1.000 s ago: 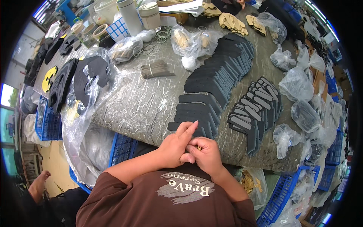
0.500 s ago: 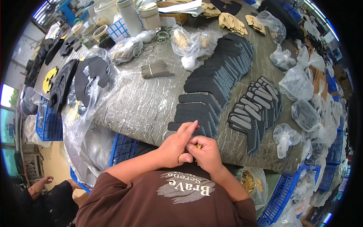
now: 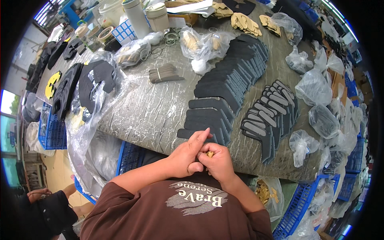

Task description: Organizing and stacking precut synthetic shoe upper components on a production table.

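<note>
Both my hands meet in front of my chest at the table's near edge. My left hand (image 3: 185, 157) has its fingers stretched forward and its thumb apart, with its palm side against my right hand. My right hand (image 3: 218, 161) is closed, and a small crumpled tan piece (image 3: 210, 153) shows between its fingers. Most of that piece is hidden. Just beyond my fingertips lies the near end of a long overlapping row of black, grey-edged cut pieces (image 3: 216, 86). To its right is a shorter fanned row of dark pieces with grey strips (image 3: 272, 108).
A banded dark bundle (image 3: 165, 73) lies on the table (image 3: 140, 116). Clear bags (image 3: 314, 88) line the right side. Jars and a white bottle (image 3: 136, 18) stand at the back left. Blue baskets (image 3: 294, 212) and a bag of tan scraps (image 3: 266, 194) sit below the near edge.
My hands stay almost in place, still pressed together around the tan piece. At the lower left, another person in dark clothes has shifted position. The pieces on the table have not moved.
</note>
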